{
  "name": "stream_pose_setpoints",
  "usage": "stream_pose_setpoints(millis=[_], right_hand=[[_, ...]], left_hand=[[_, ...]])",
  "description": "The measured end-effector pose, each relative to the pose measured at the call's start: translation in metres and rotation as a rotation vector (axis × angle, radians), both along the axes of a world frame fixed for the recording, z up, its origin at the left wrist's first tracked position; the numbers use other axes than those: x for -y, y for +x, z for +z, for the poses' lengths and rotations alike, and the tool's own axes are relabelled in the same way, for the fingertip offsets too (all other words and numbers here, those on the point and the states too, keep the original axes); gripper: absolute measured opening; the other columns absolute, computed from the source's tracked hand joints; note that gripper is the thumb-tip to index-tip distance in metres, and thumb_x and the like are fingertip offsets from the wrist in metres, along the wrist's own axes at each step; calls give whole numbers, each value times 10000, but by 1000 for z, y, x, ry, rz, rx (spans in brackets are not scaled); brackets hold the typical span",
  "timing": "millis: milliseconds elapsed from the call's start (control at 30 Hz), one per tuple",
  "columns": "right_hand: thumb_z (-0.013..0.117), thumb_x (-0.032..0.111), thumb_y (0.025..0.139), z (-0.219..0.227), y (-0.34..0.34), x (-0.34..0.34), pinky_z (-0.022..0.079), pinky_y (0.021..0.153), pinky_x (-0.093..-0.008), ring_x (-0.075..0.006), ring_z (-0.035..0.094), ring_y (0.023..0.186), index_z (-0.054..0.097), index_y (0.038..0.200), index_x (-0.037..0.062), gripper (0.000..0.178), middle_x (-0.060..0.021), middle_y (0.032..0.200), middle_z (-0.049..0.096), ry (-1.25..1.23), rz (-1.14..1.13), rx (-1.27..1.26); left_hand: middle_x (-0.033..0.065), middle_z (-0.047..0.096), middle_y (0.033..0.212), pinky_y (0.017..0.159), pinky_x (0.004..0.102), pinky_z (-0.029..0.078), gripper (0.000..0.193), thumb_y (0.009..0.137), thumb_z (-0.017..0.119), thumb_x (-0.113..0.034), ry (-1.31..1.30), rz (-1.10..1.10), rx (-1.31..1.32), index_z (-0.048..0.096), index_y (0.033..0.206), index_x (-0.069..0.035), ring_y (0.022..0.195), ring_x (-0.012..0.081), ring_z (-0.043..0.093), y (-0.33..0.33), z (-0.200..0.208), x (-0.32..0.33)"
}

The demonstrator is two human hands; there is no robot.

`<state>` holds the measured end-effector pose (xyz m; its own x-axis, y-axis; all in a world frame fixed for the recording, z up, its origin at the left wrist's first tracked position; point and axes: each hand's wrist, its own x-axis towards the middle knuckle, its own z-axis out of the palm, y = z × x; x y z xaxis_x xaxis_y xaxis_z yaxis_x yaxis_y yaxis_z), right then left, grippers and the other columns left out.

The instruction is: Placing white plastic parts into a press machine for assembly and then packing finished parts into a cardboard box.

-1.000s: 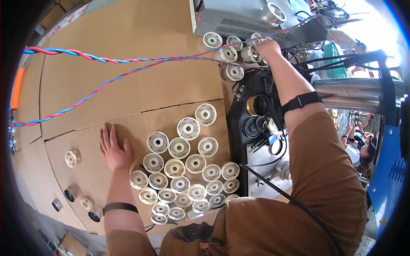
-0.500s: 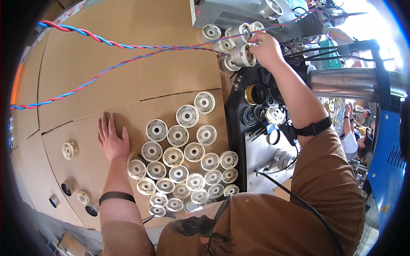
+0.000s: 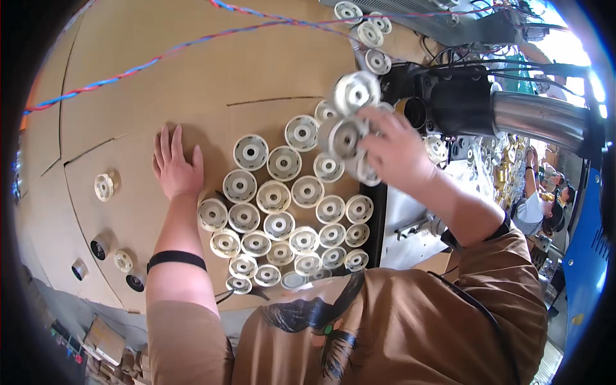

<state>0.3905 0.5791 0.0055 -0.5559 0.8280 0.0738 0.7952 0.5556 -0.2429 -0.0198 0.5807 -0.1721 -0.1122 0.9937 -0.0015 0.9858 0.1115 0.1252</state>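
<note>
Right hand (image 3: 393, 146) — two round, metallic-grey, cream-rimmed parts (image 3: 346, 139) apparently pinched in its blurred fingers — has swung from the grey metal box (image 3: 417, 8), bringing them near a similar cluster (image 3: 279, 226); left hand (image 3: 178, 169), fingers spread, rests on brown cardboard (image 3: 154, 58).

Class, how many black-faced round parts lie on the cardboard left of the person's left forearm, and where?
3: the upper part, upper left of the lower pale ring; the leftmost part, farther left; and the lowest part, below that ring. The left forearm may hide others.
</note>
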Motion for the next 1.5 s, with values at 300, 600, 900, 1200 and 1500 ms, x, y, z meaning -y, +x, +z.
stream_pose_setpoints(millis=[300,600,900,1200,1500], right_hand=[[707,142,700,-39,-61,106,625,601,-325,-299,565,1053,691,874,103,179,-78,1362,551,-294,504,-55],[676,238,712,-54,-69,116,491,875,-369,-271,533,1134,704,1072,145,373,-24,1461,566,-145,500,4],[676,139,715,-36,-83,90,511,818,-401,-274,612,1049,679,1100,109,385,-96,1241,644,-277,301,-298],[613,29,848,-71,-107,16,563,889,-387,-292,661,1029,696,1163,84,331,-87,1211,675,-582,533,-265],[641,163,823,-57,-107,2,573,813,-402,-274,645,994,663,835,71,96,-75,929,633,-438,452,-123]], left_hand=[[2,304,1660,1227,501,241,605,959,586,-453,45,-3,13,429,1526,-313,1541,252,255,1,-7,-3],[2,305,1660,1227,499,238,617,963,575,-477,62,-10,-17,422,1534,-301,1544,263,248,-4,-11,-2],[-3,292,1666,1234,494,227,623,961,572,-485,21,10,-18,415,1540,-313,1550,253,233,-2,-10,-2],[-6,298,1662,1231,498,237,616,956,572,-486,47,9,-22,426,1532,-324,1548,246,236,-4,-15,-1],[0,299,1662,1225,509,245,622,945,600,-454,56,-3,20,436,1526,-305,1545,265,245,-2,-9,-6]])
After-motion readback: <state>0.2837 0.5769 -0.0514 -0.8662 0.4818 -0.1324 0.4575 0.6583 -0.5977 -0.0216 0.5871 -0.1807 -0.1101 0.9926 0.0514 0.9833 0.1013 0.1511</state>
